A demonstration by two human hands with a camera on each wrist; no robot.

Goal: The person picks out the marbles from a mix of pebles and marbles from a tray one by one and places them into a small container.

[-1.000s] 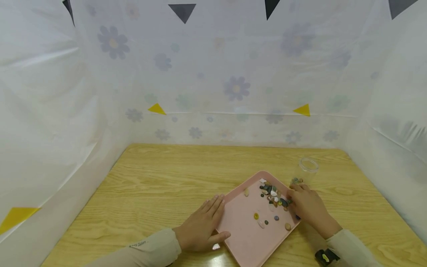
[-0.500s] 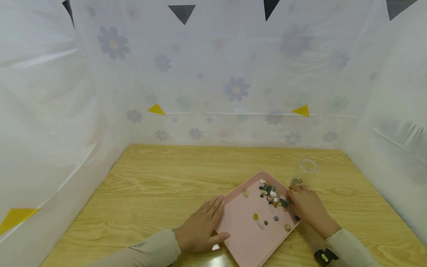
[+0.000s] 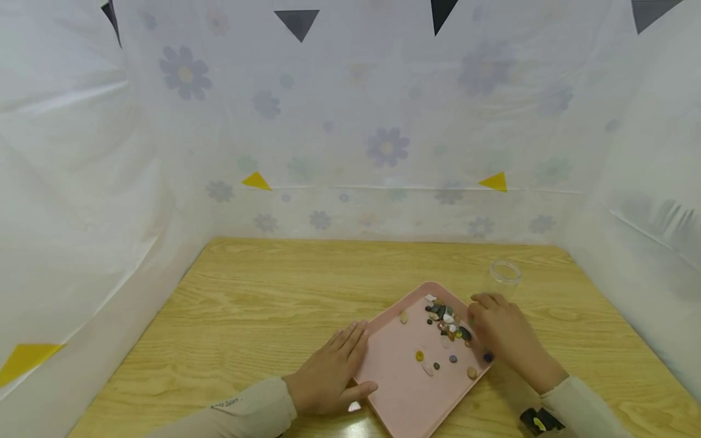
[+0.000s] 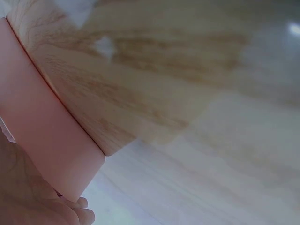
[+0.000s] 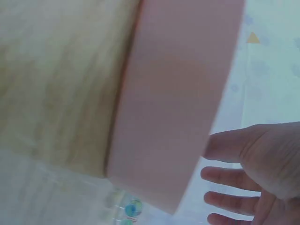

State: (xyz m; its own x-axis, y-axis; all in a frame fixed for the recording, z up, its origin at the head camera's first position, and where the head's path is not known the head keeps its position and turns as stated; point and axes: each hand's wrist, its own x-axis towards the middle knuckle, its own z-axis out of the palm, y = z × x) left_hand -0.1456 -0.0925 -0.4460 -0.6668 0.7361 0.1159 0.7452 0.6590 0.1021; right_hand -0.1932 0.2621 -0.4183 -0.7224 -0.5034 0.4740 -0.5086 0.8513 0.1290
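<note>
Since half a second before, my right hand had gone up a little by the right wall of the pink tray, and it now hid the little bits low in the clear jar. That jar stood just past the tray's right side, with its round top showing.

From my right wrist I saw three fingers stuck out loosely with gaps between them, but one tip was hidden by the tray's wall, so I could not tell if I had hold of anything. My left hand lay flat across the tray's left edge, fingers straight and not wrapped round anything, thumb reaching over the tray. My left wrist saw only a bit of it, cut off beside the tray.

Most of the stones sat bunched inside the tray, by its far right wall. A few, with a yellow stone, lay nearer its middle. The tray's near corner was cut off.

Left of the tray, my sleeve had small dark marks like writing, too tiny to read.
</note>
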